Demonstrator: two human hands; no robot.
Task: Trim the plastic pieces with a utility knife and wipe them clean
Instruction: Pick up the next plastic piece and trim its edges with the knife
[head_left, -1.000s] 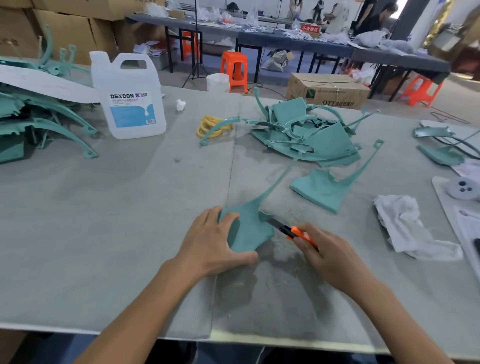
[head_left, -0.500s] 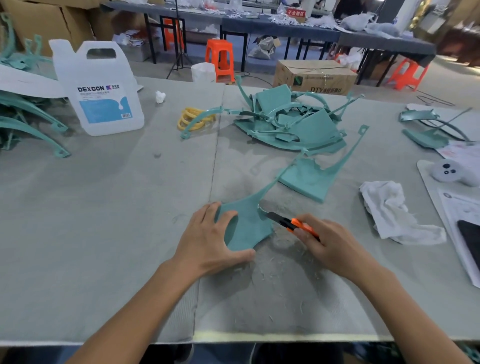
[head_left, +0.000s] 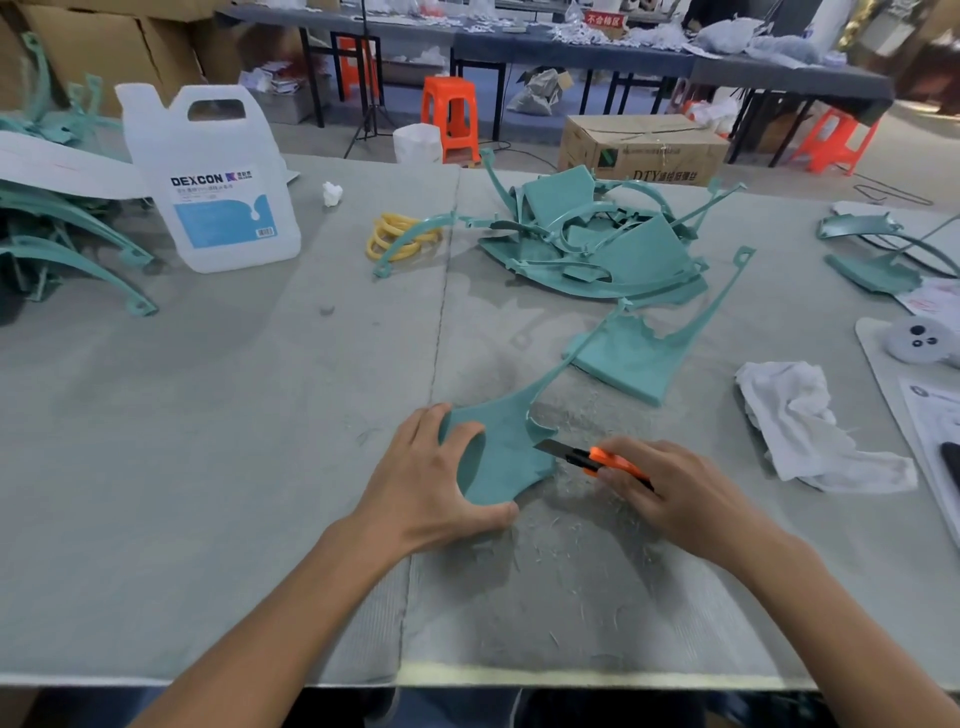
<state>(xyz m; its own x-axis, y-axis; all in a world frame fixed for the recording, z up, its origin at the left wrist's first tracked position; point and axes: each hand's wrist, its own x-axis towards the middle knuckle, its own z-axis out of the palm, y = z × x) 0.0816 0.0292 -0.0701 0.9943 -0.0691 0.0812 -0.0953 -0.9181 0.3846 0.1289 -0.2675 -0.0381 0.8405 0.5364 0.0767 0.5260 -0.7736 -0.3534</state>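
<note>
I use the flat teal plastic piece with one long thin arm (head_left: 501, 457) as my landmark; it lies on the grey felt-covered table (head_left: 208, 415), in front of the person at the near middle. The left hand (head_left: 431, 478) presses on it from the left. The fingers curl over its far left edge and the thumb lies along its near edge, so the hand is clamped on the piece. That hold looks the same as half a second ago.

The right hand (head_left: 675, 493) is just to the right of the piece, fingers wrapped tight round the orange-and-black utility knife (head_left: 597, 457). The blade points left and its tip touches the piece's ragged right edge, just below a jagged flap. Compared with half a second ago the tip seems slightly nearer to the person along that edge, though the camera has also shifted, so I can't be sure.

Pale plastic shavings (head_left: 571, 535) lie scattered on the near side of the piece and under the knife hand. Beyond it to the right lies a second teal plastic piece with a torn upper edge (head_left: 628, 364), and farther back a heap of teal plastic pieces (head_left: 587, 244). A crumpled white rag (head_left: 800, 431) lies well to the right of the landmark, past the knife hand. Far behind it to the left stands a translucent white plastic jug with a blue label (head_left: 218, 182), with a bunch of yellow rings (head_left: 400, 239) between jug and heap.
</note>
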